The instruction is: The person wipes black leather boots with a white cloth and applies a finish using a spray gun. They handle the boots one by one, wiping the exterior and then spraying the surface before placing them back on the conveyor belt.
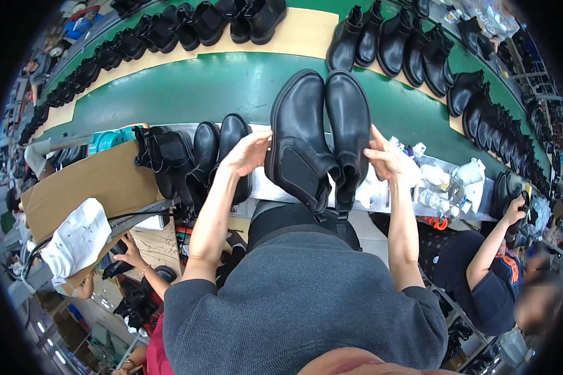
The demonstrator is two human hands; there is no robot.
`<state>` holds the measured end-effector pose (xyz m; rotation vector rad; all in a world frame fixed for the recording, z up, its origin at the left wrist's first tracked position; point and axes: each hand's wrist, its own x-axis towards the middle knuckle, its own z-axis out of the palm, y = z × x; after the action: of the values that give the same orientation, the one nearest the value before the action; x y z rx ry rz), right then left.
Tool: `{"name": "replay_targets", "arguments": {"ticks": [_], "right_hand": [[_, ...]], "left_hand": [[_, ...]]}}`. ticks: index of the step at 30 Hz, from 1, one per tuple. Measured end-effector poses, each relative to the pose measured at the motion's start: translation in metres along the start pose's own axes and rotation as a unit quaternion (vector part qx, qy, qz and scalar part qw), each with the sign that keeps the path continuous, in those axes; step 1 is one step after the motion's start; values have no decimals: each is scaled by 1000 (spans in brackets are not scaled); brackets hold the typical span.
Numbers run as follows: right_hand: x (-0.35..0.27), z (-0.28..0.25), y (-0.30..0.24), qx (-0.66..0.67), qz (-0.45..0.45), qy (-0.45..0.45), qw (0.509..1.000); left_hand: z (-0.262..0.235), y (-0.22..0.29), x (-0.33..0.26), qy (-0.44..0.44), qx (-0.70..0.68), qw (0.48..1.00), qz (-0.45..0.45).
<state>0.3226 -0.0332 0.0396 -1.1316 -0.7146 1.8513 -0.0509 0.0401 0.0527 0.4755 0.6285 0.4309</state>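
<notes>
A pair of black leather ankle boots is held up side by side in front of me, toes pointing away. My left hand point(250, 153) presses against the outer side of the left boot point(300, 112), which shows a dark elastic side panel. On the other side, my right hand point(385, 156) grips the right boot point(349, 106) by its outer edge, fingers partly behind it. The two boots touch along their inner sides. Just left of my left hand, more black boots point(205, 145) rest on the light metal ledge point(266, 189).
Beyond the ledge runs a green conveyor point(231, 84) with rows of black boots point(394, 40) on tan boards. White bottles point(469, 172) and red-orange scissors point(436, 222) are at right. A cardboard sheet point(87, 187) with a white cloth point(78, 240) stands left. Co-workers' arms point(488, 250) are on both sides.
</notes>
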Motion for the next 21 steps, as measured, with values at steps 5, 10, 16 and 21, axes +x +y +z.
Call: {"name": "replay_targets", "arguments": {"ticks": [5, 10, 16, 21], "right_hand": [[-2, 12, -48, -83, -7, -17, 996], [-3, 34, -42, 227, -70, -111, 965], [38, 99, -46, 315, -84, -18, 945], [52, 109, -50, 291, -79, 101, 948]], "left_hand": [[6, 41, -20, -94, 370, 921, 74], [32, 48, -8, -104, 186, 968, 135], [70, 21, 33, -149, -267, 939, 157], [75, 19, 49, -61, -290, 929, 220]]}}
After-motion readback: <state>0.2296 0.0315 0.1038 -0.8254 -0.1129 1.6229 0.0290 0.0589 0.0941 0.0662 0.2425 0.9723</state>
